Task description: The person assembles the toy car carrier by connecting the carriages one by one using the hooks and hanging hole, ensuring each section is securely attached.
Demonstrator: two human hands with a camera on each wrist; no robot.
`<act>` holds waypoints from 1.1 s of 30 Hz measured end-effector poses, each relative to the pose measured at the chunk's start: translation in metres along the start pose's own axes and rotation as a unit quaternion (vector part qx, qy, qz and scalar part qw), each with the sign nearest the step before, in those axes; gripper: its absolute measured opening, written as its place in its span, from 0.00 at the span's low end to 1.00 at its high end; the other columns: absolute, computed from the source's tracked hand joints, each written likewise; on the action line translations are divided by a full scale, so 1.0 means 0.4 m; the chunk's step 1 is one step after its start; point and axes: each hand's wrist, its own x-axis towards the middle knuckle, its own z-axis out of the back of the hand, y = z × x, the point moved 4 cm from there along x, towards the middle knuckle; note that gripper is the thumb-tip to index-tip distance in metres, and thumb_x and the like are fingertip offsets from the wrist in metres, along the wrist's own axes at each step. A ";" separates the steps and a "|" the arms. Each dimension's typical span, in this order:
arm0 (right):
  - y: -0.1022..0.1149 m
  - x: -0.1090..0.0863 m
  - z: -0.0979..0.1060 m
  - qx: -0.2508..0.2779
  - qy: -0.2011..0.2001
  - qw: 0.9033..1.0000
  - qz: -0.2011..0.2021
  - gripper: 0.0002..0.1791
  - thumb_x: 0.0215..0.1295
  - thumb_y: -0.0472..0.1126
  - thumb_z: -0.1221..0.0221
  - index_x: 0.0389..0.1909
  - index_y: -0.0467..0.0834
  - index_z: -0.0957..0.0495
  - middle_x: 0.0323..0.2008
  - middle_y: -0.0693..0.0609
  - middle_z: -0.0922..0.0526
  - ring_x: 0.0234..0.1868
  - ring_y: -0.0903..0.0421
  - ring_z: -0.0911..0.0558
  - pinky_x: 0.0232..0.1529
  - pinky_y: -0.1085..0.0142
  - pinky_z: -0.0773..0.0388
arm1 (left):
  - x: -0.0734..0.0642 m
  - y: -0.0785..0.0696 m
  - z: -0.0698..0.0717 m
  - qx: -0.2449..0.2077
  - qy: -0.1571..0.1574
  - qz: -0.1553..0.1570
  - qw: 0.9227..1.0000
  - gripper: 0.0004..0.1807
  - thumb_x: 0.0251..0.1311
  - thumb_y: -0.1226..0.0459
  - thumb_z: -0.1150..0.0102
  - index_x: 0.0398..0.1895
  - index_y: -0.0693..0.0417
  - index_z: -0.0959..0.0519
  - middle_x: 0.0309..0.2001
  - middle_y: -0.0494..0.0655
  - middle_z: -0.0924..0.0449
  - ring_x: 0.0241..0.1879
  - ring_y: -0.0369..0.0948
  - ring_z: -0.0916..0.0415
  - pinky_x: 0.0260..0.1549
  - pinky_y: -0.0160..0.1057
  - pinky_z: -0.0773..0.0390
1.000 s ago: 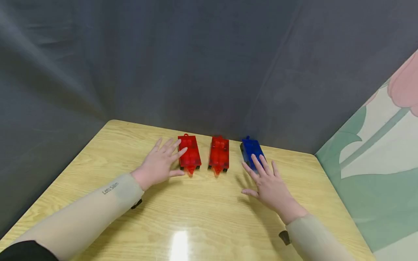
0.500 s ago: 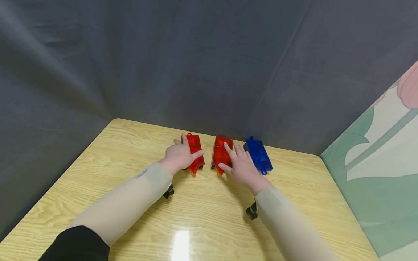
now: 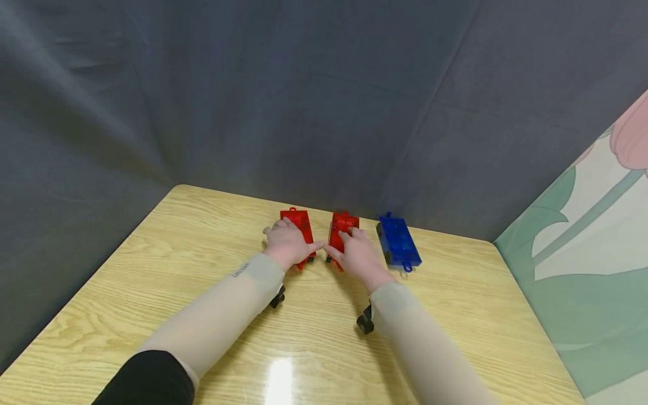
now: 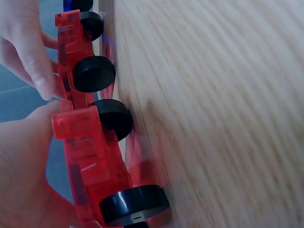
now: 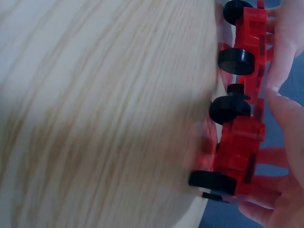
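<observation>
Two see-through red toy cars with black wheels stand side by side near the table's back edge. My left hand (image 3: 287, 243) lies over the left red toy car (image 3: 302, 221), its thumb stretched out to the right. Over the right red toy car (image 3: 340, 225), my right hand (image 3: 359, 256) rests with its fingers spread loosely and its thumb pointing left. The two thumb tips nearly meet between the cars. In the right wrist view, several right fingers (image 5: 263, 202) lie along the top of the nearer red car; the far fingertips are partly hidden.
A blue toy car (image 3: 400, 242) with a loop at its front end stands to the right of my right hand. The light wooden table (image 3: 126, 275) ends just behind the cars, at a dark curtain (image 3: 304, 101). A flower-patterned cloth (image 3: 582, 253) borders the right side.
My right hand has left the blue car and moved left onto the right red car. My left hand has moved right and over the left red car. The cars look unmoved.
</observation>
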 end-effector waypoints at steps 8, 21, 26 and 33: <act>0.013 0.004 -0.003 -0.020 -0.009 1.000 -0.019 0.46 0.62 0.70 0.44 0.68 0.37 0.30 0.67 0.36 0.32 0.70 0.37 0.39 0.66 0.49 0.36 | -0.005 0.000 0.006 -0.007 0.018 -0.011 1.000 0.57 0.57 0.28 0.52 0.71 0.69 0.38 0.71 0.67 0.44 0.63 0.57 0.38 0.60 0.60 0.36; 0.034 0.007 0.006 -0.027 0.015 0.999 -0.030 0.46 0.62 0.70 0.44 0.70 0.40 0.32 0.68 0.38 0.33 0.71 0.39 0.40 0.64 0.51 0.33 | -0.001 0.029 0.023 -0.054 0.019 -0.019 0.998 0.53 0.60 0.38 0.43 0.71 0.74 0.43 0.67 0.67 0.36 0.57 0.55 0.31 0.56 0.55 0.28; 0.037 0.012 0.003 -0.020 0.018 0.999 -0.036 0.46 0.62 0.70 0.43 0.71 0.41 0.33 0.69 0.39 0.33 0.71 0.40 0.40 0.64 0.51 0.32 | 0.005 0.049 0.024 -0.067 0.016 -0.030 0.997 0.47 0.59 0.41 0.40 0.69 0.70 0.36 0.66 0.63 0.35 0.55 0.54 0.31 0.47 0.49 0.21; 0.044 0.020 -0.002 -0.014 0.016 0.999 -0.042 0.46 0.61 0.70 0.43 0.70 0.42 0.32 0.69 0.39 0.34 0.71 0.41 0.39 0.62 0.52 0.30 | -0.004 0.090 0.032 -0.073 0.007 -0.038 0.997 0.52 0.57 0.44 0.37 0.70 0.76 0.43 0.61 0.68 0.34 0.47 0.53 0.27 0.42 0.49 0.20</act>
